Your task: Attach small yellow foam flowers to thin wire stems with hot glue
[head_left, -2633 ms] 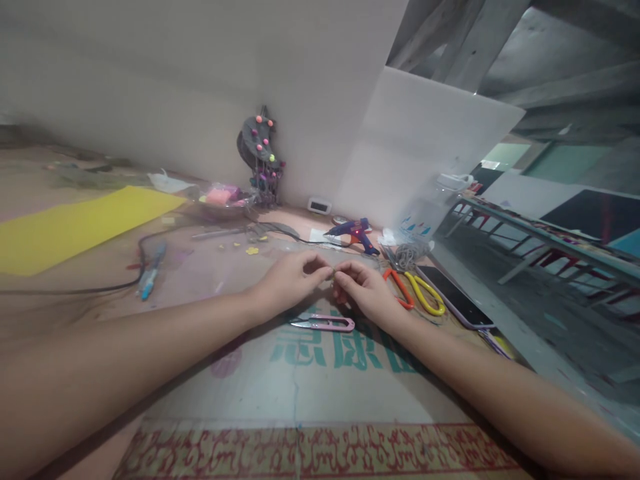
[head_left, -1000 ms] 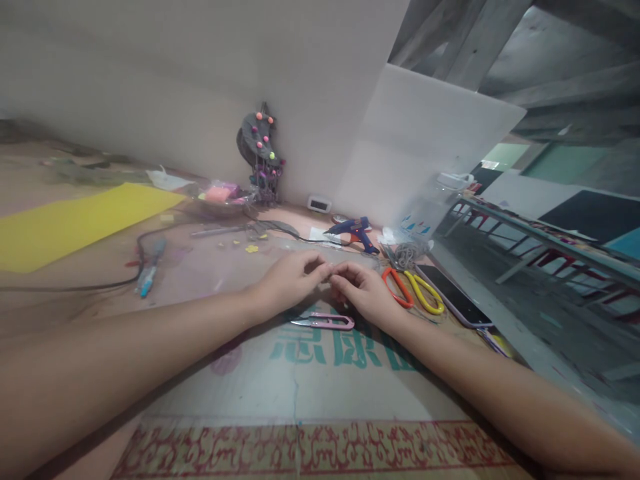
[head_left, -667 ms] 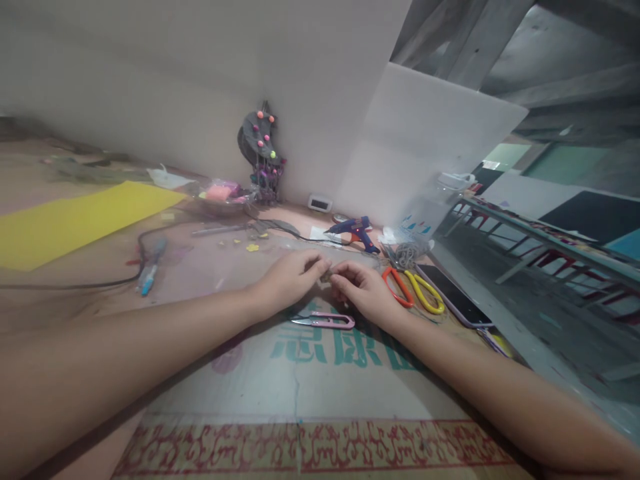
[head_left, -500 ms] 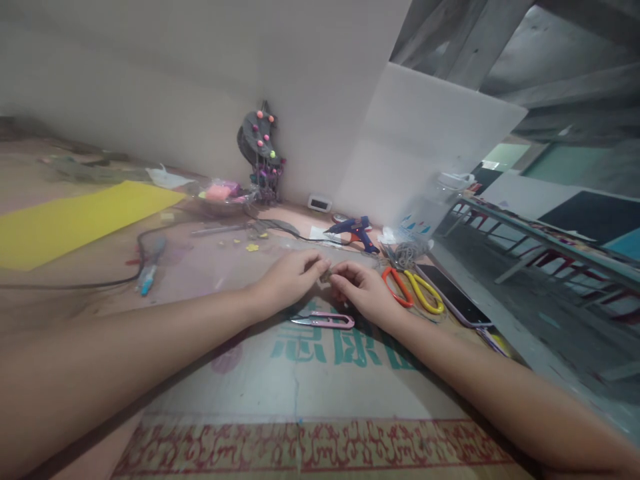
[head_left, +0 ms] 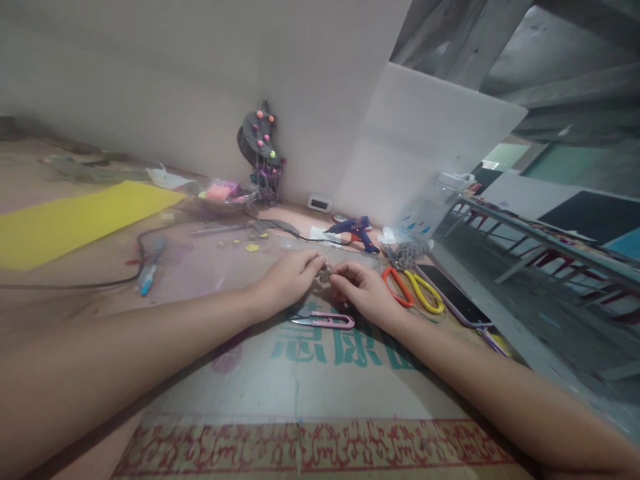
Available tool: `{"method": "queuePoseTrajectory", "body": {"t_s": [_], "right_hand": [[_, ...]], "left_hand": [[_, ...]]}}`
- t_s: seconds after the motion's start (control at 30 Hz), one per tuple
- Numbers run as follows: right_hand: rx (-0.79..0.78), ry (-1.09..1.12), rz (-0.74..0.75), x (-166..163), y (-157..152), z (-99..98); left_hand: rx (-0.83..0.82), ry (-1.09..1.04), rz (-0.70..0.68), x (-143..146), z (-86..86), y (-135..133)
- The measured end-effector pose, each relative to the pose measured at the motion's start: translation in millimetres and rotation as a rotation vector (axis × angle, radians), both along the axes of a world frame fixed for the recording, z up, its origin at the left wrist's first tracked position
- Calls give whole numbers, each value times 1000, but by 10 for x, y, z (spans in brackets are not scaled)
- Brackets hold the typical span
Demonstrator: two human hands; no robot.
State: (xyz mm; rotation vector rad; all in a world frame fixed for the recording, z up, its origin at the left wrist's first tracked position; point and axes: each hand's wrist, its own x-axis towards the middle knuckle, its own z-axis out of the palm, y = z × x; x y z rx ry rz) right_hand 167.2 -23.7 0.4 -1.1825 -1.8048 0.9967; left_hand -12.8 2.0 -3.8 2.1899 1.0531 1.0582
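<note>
My left hand (head_left: 287, 279) and my right hand (head_left: 363, 291) meet fingertip to fingertip over the work surface. Both pinch one small greyish piece (head_left: 325, 273) between thumb and fingers; I cannot make out what it is. Pink thread snips (head_left: 325, 322) lie on the printed cardboard (head_left: 320, 380) just below my hands. Orange and yellow handled scissors (head_left: 415, 291) lie right of my right hand.
A blue glue gun (head_left: 353, 231) rests behind my hands, its cable running left. A yellow sheet (head_left: 75, 220) lies far left, a blue pen (head_left: 149, 269) near it. A beaded grey ornament (head_left: 260, 155) stands at the wall. A phone (head_left: 455, 296) lies right, near the table edge.
Both hands stay joined at the same spot. The fingers have only shifted slightly around the small piece; nothing was picked up or put down.
</note>
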Motion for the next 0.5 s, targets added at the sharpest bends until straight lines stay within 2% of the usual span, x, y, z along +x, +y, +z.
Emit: {"method": "queuePoseTrajectory", "body": {"t_s": [0.23,0.5], "right_hand": [[6,9,7,17,11,-30],[15,-5,-2,19,-1,-34]], "left_hand": [[5,-42,-16,2,0,4],[-71,-114,20,-19,29,-17]]}}
